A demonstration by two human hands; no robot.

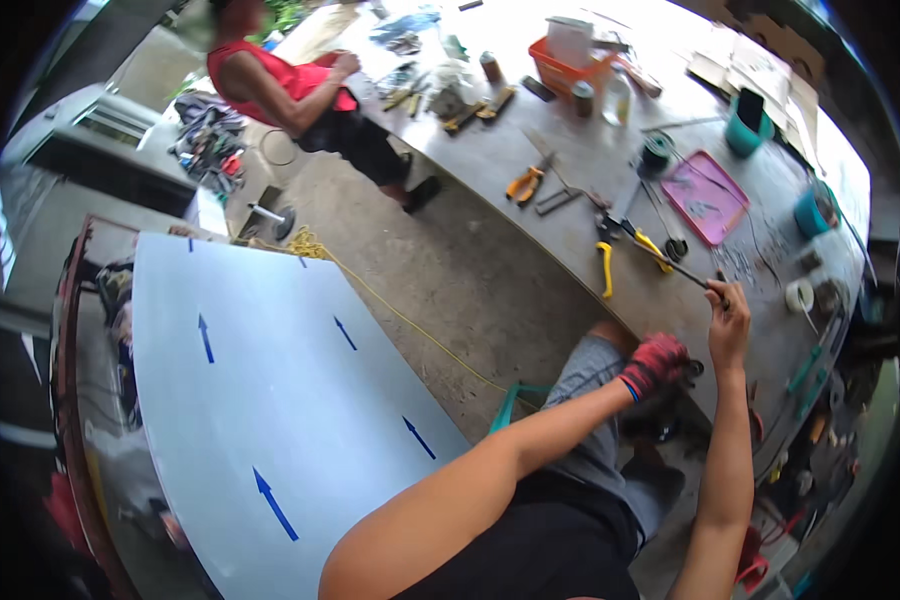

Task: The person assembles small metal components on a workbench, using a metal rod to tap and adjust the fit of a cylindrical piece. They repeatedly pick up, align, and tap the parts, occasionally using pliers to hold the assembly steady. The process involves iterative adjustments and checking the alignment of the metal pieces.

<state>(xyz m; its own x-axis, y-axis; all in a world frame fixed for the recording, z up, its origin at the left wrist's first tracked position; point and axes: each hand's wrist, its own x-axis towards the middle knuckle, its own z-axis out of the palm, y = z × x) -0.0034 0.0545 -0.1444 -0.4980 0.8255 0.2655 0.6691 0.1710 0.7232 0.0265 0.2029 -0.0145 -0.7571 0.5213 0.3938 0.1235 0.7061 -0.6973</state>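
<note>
My right hand (730, 318) is bare and closed round one end of a thin dark rod (675, 266). The rod slants up to the left over the table, across a pair of yellow-handled snips (606, 262). In a red and black glove, my left hand (655, 366) is curled at the table's near edge. A small dark round part (694, 368) shows beside its fingers; what the glove grips is hidden. Orange-handled pliers (524, 186) lie farther left on the table, close to a hammer-like tool (558, 200).
A pink tray (705, 198) with small bits, a teal cup (748, 124) and an orange basket (562, 70) stand on the metal table (530, 240). At left lies a pale sheet (260, 400) with blue arrows. A yellow cord (410, 318) crosses the floor. Another person (280, 90) stands at the table's far-left side.
</note>
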